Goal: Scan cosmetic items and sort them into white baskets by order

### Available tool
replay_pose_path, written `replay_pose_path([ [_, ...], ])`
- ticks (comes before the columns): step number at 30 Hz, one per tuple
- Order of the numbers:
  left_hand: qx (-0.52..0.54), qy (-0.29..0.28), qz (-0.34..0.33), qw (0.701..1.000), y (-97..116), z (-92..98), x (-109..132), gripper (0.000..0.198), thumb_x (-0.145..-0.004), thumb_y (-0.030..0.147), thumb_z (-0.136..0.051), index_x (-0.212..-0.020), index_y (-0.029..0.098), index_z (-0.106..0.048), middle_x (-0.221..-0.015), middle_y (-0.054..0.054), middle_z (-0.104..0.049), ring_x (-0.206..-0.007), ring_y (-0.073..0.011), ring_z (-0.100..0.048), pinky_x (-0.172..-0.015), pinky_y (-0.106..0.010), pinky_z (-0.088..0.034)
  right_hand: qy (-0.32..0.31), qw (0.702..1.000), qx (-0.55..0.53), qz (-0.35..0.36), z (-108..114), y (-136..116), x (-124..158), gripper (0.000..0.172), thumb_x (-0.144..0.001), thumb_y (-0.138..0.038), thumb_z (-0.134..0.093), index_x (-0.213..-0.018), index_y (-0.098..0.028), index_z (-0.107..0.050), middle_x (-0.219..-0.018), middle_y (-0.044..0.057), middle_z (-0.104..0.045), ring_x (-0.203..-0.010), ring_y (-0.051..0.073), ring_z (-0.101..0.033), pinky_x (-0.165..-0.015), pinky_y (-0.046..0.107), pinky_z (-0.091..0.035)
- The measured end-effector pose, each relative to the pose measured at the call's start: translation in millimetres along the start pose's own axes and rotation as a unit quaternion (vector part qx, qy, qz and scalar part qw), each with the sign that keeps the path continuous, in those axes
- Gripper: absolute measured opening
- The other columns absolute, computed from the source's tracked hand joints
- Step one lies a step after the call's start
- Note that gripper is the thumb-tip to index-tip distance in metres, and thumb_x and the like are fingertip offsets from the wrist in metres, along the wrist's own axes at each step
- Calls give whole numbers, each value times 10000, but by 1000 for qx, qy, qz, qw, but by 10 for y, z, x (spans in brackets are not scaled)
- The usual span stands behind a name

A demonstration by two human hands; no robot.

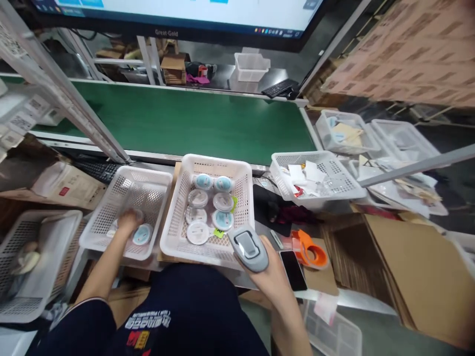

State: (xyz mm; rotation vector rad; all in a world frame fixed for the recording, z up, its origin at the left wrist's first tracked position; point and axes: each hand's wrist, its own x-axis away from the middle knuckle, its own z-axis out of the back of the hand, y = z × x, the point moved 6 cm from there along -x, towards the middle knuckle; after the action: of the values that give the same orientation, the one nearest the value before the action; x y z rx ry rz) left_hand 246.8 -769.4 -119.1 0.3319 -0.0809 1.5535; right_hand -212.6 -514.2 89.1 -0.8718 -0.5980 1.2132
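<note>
My left hand [128, 221] reaches down into the left white basket [111, 198] and rests closed over a round packaged item; a second round item with a blue label [143, 234] lies right beside it. My right hand [269, 274] grips a grey handheld scanner [248, 247], its head at the near right corner of the middle white basket [243, 198]. That basket holds several round white and blue packaged discs [210, 210] laid flat in two rows.
A green conveyor belt [193, 121] runs behind the baskets, below a large monitor [178, 20]. Another basket with small parts [315, 180] sits right. An orange tape dispenser [309, 249], a phone [293, 269], cardboard [419, 277] and clear bins [347, 131] lie right.
</note>
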Motion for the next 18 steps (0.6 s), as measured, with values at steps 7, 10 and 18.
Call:
replay_pose_path([
  [7, 69, 209, -43, 975, 415, 564, 177, 873, -923, 462, -795, -1645, 45, -538, -1633, -330, -612, -1502, -546, -590, -1260, -684, -493, -138, 982, 89, 94, -449, -626, -305, 330, -848, -192, -704, -1169, -236, -641, -1138, 88, -678, -981, 287, -725, -806, 377, -562],
  [10, 103, 297, -155, 937, 1000, 947, 395, 863, -942, 524, -822, -1668, 119, -591, -1714, -280, -560, -1597, -521, -510, -1352, -672, -393, -187, 960, 176, 111, -657, -831, -348, 488, -842, -186, -716, -1319, -238, -629, -1263, 113, -675, -957, 281, -727, -762, 366, -525],
  [18, 95, 270, -326, 901, 2273, 1215, 708, 709, -1004, 527, -798, -1658, 274, -695, -1693, -184, -619, -1547, -463, -561, -1317, -581, -414, -151, 943, 295, 38, -600, -877, -586, 500, -904, -222, -718, -1397, -208, -634, -1367, 161, -705, -992, 308, -746, -747, 374, -485],
])
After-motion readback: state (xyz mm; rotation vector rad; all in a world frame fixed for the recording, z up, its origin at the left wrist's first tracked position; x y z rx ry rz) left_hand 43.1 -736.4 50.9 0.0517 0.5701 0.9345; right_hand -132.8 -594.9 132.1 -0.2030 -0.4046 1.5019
